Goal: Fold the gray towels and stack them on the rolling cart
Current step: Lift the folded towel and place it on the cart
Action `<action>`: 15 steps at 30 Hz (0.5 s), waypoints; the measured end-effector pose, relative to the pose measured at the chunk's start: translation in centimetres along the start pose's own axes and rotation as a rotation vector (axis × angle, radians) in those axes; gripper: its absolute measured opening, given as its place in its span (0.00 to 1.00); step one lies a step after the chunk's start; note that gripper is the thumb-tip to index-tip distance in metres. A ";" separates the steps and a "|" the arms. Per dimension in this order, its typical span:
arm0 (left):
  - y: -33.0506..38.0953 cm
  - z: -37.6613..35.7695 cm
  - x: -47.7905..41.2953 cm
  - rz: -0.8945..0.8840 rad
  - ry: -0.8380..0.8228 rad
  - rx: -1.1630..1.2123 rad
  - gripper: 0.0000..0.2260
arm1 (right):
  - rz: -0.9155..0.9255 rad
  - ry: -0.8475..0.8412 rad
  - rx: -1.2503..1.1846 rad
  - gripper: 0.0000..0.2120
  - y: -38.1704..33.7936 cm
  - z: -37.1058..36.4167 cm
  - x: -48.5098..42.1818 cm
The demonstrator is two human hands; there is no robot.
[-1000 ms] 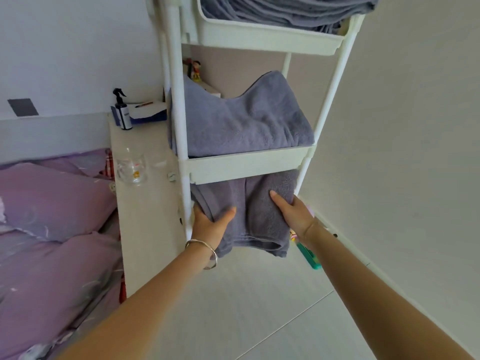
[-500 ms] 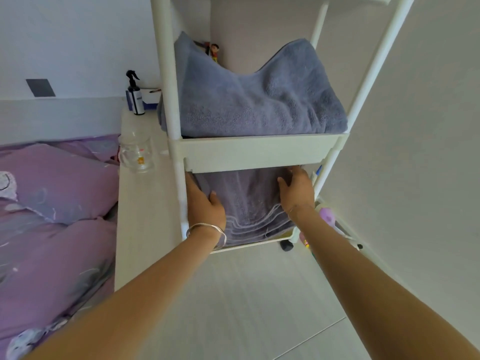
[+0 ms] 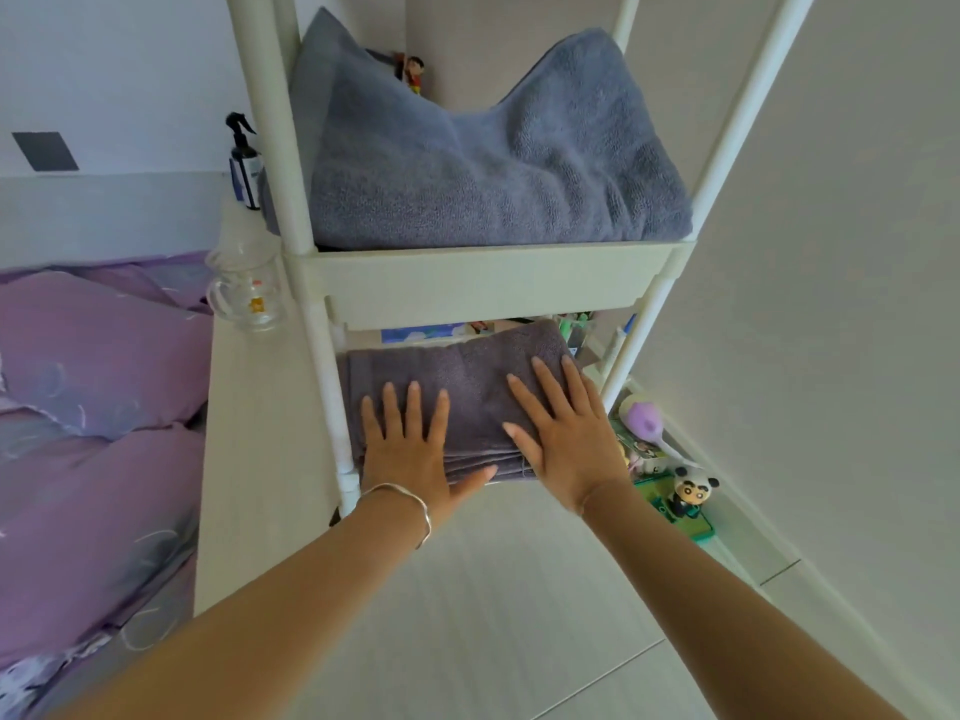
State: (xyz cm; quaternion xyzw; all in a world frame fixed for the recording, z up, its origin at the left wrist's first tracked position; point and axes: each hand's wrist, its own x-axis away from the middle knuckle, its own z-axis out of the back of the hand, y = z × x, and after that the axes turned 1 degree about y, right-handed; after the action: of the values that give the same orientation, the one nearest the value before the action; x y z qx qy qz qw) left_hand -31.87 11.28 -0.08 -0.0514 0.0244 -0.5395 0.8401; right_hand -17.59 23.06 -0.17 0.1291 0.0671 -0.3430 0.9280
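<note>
A folded dark gray towel (image 3: 462,371) lies on the bottom shelf of the white rolling cart (image 3: 483,285). My left hand (image 3: 408,449), with a silver bracelet at the wrist, presses flat on the towel's front left part, fingers spread and straight. My right hand (image 3: 563,433) lies flat on its right part, fingers straight and pointing toward the back. On the shelf above sits a bulkier folded gray towel (image 3: 493,163), its two back corners standing up.
A pale side table (image 3: 249,433) stands left of the cart with a glass mug (image 3: 247,288) and a spray bottle (image 3: 244,158). A purple bed (image 3: 88,407) lies further left. Small toys, including a panda figure (image 3: 691,493), sit on the floor by the right wall.
The towel went from hanging in front of the cart to lying on the bottom shelf. Both hands let go of its sides and now lie flat on top of it.
</note>
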 end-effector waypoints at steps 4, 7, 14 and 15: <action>0.2 -0.8 0.1 0.047 0.020 -0.021 0.46 | -0.062 -0.095 0.001 0.33 -0.1 -0.4 0.1; 0.6 -0.7 -0.4 0.091 -0.039 -0.004 0.48 | -0.085 -0.143 -0.020 0.41 -1.0 0.4 -1.0; 0.4 -0.6 -0.8 0.066 -0.152 -0.056 0.49 | -0.052 -0.324 0.016 0.33 -0.9 0.2 -1.7; 0.3 -0.5 -0.6 0.057 -0.144 -0.059 0.49 | -0.057 -0.307 0.008 0.37 -0.9 0.4 -1.6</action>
State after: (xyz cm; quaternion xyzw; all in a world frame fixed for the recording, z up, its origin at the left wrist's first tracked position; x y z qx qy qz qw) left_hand -31.89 11.93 -0.62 -0.1140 -0.0189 -0.5095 0.8527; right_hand -19.40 23.34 0.34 0.0770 -0.0734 -0.3852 0.9167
